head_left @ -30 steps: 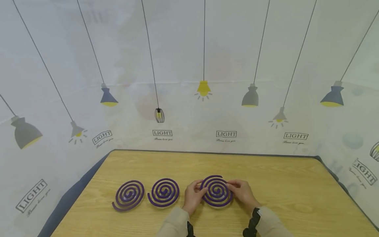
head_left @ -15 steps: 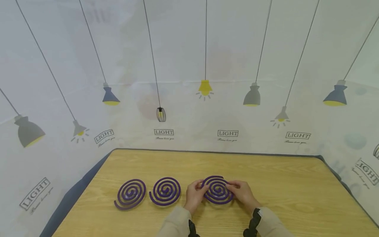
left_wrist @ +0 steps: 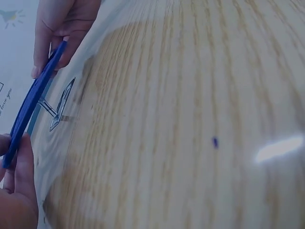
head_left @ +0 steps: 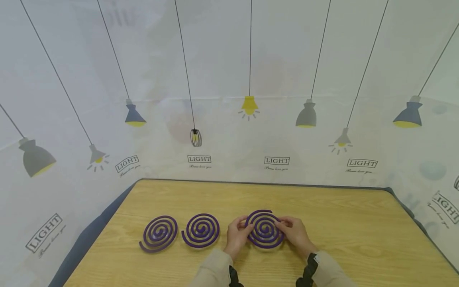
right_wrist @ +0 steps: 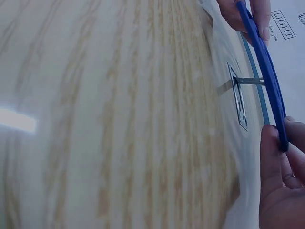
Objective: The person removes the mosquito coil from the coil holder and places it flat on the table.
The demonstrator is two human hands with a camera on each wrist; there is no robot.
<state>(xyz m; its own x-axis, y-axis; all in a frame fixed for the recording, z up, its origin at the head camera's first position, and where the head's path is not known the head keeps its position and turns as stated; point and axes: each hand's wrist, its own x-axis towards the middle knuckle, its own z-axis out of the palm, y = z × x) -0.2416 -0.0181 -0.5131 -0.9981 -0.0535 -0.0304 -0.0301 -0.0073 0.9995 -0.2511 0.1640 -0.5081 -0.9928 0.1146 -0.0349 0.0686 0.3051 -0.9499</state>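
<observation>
A purple mosquito coil [head_left: 266,229] is held between both hands on the right part of the wooden table. My left hand [head_left: 236,237] pinches its left rim, thumb on top and fingers beneath. On the opposite rim my right hand [head_left: 295,233] pinches it in the same way. Under the coil's middle, a thin metal stand [right_wrist: 239,98] shows in the right wrist view, its flat base on the table. Two similar purple coils lie to the left: a nearer one [head_left: 201,230] and a farther, tilted one [head_left: 159,234].
The wooden table [head_left: 340,223] has a dark edge at the back. Behind it hangs a pale curtain [head_left: 229,79] printed with lamps. A small dark fragment [left_wrist: 215,142] lies on the tabletop in the left wrist view.
The head view has shifted slightly. The held coil's far edge has tipped up a little since half a second ago, with both hands keeping their grip. The other two coils stay in place.
</observation>
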